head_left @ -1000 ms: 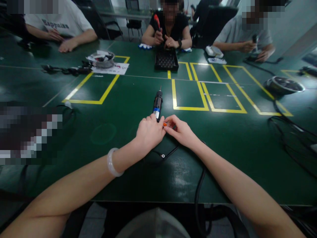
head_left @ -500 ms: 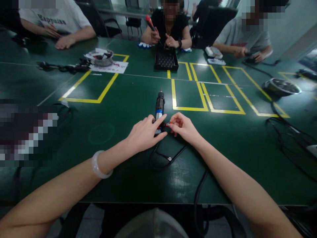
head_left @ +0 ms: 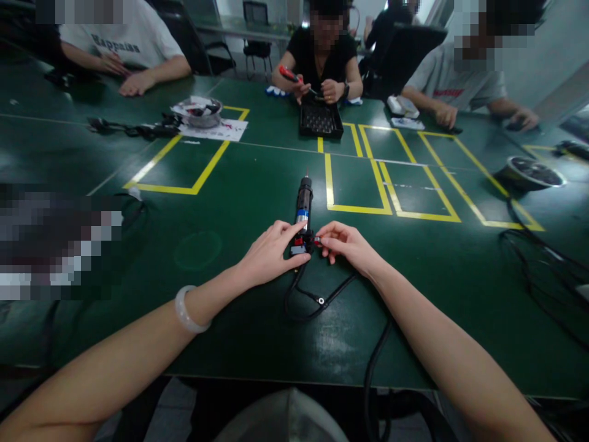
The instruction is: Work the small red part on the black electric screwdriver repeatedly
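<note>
Head view. Locate the tool at the centre of the frame: lying on the green table, tip toward the top, blue and silver bands at mid-length, red and grey parts at the rear. Note the left hand along its left side: thumb and index finger parted around the rear section, index tip apparently on the silver band, no full grip visible; contact of the remaining fingers impossible to tell. Note the right hand just right of the tool: thumb and index finger pinched on a small red piece, close to the tool's side. Joined to the tool or separate: impossible to tell.

Observe the cable looped below the tool, with a ring terminal lying against it, and the cord over the table edge at lower right of centre, apparently continuous beneath the right forearm.

Main hazard, as judged: loss of the red piece, due to small size and a pinch at the very fingertips. Second hazard: rolling or swivelling of the tool under sideways pressure, due to a rounded barrel and light left-hand contact. Third hazard: a tug on the rear section, due to a forearm snag or the cord's hanging weight, with likely strain on the wiring.
</note>
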`<action>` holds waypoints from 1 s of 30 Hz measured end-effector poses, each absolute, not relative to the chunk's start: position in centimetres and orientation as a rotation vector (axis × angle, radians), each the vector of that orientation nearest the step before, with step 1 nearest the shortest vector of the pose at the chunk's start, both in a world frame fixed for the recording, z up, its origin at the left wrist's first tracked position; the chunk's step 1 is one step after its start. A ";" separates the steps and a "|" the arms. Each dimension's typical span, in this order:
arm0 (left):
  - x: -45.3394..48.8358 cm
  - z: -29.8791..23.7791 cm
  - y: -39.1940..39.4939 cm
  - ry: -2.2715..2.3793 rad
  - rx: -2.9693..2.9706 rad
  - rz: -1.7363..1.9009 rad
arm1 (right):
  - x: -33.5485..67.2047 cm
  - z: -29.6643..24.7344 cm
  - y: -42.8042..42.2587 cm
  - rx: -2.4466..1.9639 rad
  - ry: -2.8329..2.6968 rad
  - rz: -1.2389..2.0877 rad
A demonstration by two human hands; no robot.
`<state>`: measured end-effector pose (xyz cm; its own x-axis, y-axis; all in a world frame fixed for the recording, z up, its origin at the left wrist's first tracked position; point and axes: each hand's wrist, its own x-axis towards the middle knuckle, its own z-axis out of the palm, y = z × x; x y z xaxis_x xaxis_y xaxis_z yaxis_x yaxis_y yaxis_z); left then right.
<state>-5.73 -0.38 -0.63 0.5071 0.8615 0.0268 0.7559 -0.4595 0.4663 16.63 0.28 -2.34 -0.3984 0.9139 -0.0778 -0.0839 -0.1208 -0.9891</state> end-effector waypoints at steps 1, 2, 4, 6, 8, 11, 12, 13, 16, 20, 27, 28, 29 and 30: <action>-5.7 -0.6 -0.4 1.339 2.354 0.367 | 16.6 -2.4 0.3 -0.983 -1.367 1.630; -5.7 -0.6 -0.4 1.342 2.350 0.366 | 16.6 -2.4 0.3 -0.984 -1.373 1.628; -5.6 -0.7 -0.5 1.351 2.340 0.370 | 16.6 -2.4 0.3 -0.986 -1.398 1.619; -5.5 -0.7 -0.4 1.355 2.333 0.379 | 16.6 -2.4 0.3 -0.991 -1.429 1.609; -5.5 -0.7 -0.4 1.357 2.326 0.384 | 16.6 -2.4 0.4 -0.997 -1.449 1.599; -5.4 -0.8 -0.4 1.364 2.322 0.379 | 16.6 -2.4 0.4 -1.006 -1.465 1.586; -5.4 -0.8 -0.4 1.367 2.323 0.379 | 16.6 -2.4 0.4 -1.009 -1.472 1.579; -5.4 -0.8 -0.4 1.370 2.324 0.379 | 16.6 -2.5 0.4 -1.013 -1.480 1.571; -5.4 -0.9 -0.4 1.372 2.327 0.380 | 16.7 -2.5 0.4 -1.033 -1.500 1.545; -5.5 -1.0 -0.3 1.363 2.335 0.392 | 16.8 -2.6 0.5 -1.071 -1.524 1.534; -5.5 -0.9 -0.4 1.358 2.330 0.402 | 16.9 -2.8 0.6 -1.050 -1.577 1.502; -5.5 -0.9 -0.4 1.358 2.330 0.404 | 16.8 -2.9 0.6 -1.046 -1.589 1.496; -5.5 -0.9 -0.4 1.356 2.330 0.405 | 16.8 -2.9 0.6 -1.044 -1.601 1.488; -5.5 -0.9 -0.4 1.354 2.329 0.406 | 16.8 -3.0 0.6 -1.043 -1.611 1.480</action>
